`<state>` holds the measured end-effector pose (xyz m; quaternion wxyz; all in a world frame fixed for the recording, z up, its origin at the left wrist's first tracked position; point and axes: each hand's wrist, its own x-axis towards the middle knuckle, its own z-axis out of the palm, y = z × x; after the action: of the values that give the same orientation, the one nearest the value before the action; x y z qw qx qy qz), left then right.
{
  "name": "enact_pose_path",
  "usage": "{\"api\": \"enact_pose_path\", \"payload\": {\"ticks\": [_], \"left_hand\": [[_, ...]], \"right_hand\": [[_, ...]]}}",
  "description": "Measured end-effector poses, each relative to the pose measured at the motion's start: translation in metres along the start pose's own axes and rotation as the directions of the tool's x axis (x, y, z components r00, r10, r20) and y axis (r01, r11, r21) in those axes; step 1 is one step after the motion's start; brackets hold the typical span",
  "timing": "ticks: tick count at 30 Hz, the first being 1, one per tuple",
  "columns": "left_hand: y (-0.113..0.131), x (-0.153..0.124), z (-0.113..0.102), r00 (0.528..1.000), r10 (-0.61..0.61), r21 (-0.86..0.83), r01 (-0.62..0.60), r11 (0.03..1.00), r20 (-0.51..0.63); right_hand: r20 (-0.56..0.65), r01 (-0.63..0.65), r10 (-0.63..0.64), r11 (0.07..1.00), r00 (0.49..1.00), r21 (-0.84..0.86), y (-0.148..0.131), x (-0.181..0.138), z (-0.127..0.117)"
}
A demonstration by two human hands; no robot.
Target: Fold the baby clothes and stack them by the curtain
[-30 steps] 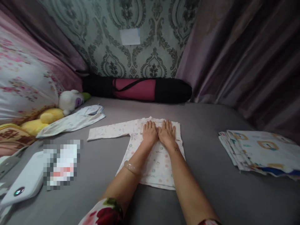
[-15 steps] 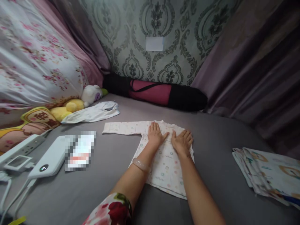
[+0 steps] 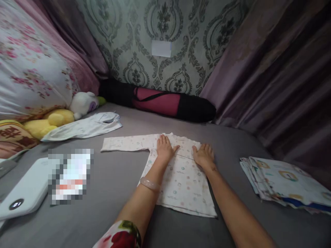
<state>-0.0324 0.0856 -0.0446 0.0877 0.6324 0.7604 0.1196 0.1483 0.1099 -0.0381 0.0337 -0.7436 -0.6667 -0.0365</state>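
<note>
One printed shirt [image 3: 183, 182] lies flat on the grey sheet [image 3: 116, 193] in front of the person, one sleeve stretched out leftward. Two hands rest on it — the left hand [image 3: 164, 148] near the collar, the right hand [image 3: 204, 156] at the opposite edge — both flat, thumbs wide, gripping nothing. Leftward lie one pale garment [image 3: 88, 128] and one white power bank [image 3: 27, 186]; rightward, one stack of folded cloths [image 3: 292, 175], layers uncountable.

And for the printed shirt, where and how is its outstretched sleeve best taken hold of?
Probably pinch the cuff from the left, with the left hand, which is nearer. The sleeve lies flat, stretched out to the left of the shirt's body, its end uncovered.
</note>
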Motion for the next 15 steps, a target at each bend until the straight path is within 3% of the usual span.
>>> {"api": "enact_pose_path", "payload": {"ticks": [2, 5, 8, 15], "left_hand": [[0.001, 0.000, 0.002, 1.000, -0.003, 0.008, 0.003, 1.000, -0.015], [0.002, -0.001, 0.004, 0.998, 0.014, 0.015, -0.013, 1.000, -0.069], [0.002, -0.002, 0.003, 0.994, 0.039, 0.014, -0.038, 0.999, -0.105], [-0.005, 0.002, 0.001, 0.998, 0.024, -0.010, -0.024, 1.000, -0.051]], "right_hand": [[-0.065, 0.123, -0.124, 0.992, 0.990, -0.019, -0.007, 0.000, -0.001], [-0.072, 0.278, -0.277, 0.961, 0.958, 0.003, -0.018, 0.003, 0.003], [-0.042, 0.273, -0.271, 0.962, 0.962, 0.031, -0.022, 0.006, 0.012], [-0.057, 0.275, -0.271, 0.959, 0.961, 0.073, -0.016, 0.009, 0.024]]}}
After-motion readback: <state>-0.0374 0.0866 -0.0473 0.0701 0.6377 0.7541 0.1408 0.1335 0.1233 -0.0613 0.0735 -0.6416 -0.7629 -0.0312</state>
